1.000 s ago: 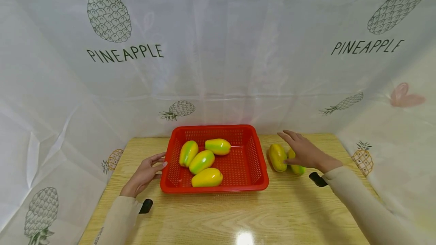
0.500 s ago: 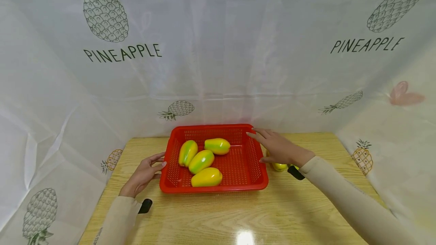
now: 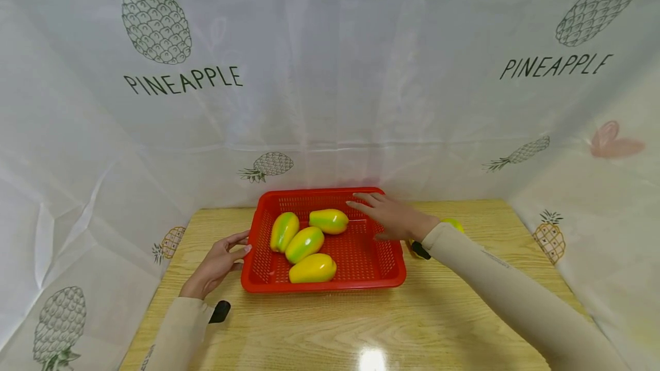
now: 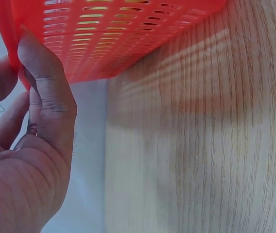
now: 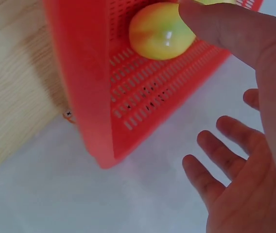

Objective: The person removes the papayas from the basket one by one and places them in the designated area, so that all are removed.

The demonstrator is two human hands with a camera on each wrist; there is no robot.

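A red plastic basket [image 3: 325,287] stands on the wooden table, with several glossy yellow-green papaya-shaped fruits [image 3: 305,245] lying in its left and middle part. My left hand [image 3: 215,265] pinches the basket's left rim; in the left wrist view its thumb [image 4: 48,82] presses one side of the rim, with fingers on the other. Over the right part of the basket hovers my right hand [image 3: 394,216], fingers spread and holding nothing. In the right wrist view a fruit [image 5: 160,31] shows inside the basket, beyond the thumb.
Right of the basket, fruit [image 3: 454,224] lies on the table [image 3: 309,331], mostly hidden behind the right forearm. A white curtain [image 3: 330,102] printed with pineapples hangs behind and at both sides of the table.
My right hand has moved left, from above the fruits on the table to over the basket's right part. The left hand stays at the rim, and the fruits in the basket lie unchanged.
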